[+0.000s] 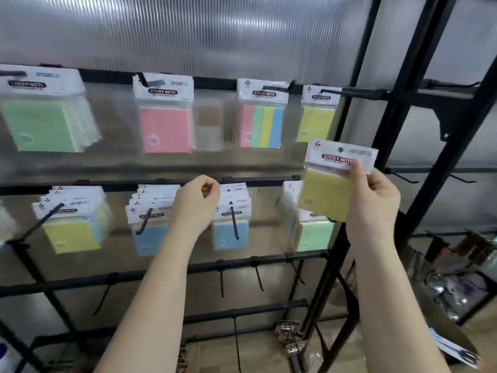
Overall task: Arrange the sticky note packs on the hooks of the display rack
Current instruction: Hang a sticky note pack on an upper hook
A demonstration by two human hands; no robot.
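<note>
My right hand (372, 200) grips a yellow sticky note pack (329, 189) by its white header, held just below the top-row hook (336, 92) that carries another yellow pack (316, 122). My left hand (197, 203) hovers in front of the middle row with its fingers curled, holding nothing. The top row of the black display rack (215, 83) also holds green (40, 122), pink (165, 125) and multicolour (262, 122) packs. On the middle row hang stacks of yellow (72, 232), blue (146, 235), blue (231, 230) and green (313, 235) packs.
Bare black hooks (258, 278) stick out from the lower bars. A second rack frame (430, 103) stands to the right with bare hooks (403, 177). Small packaged goods (454, 292) sit at the lower right. A ribbed translucent panel (188, 30) backs the rack.
</note>
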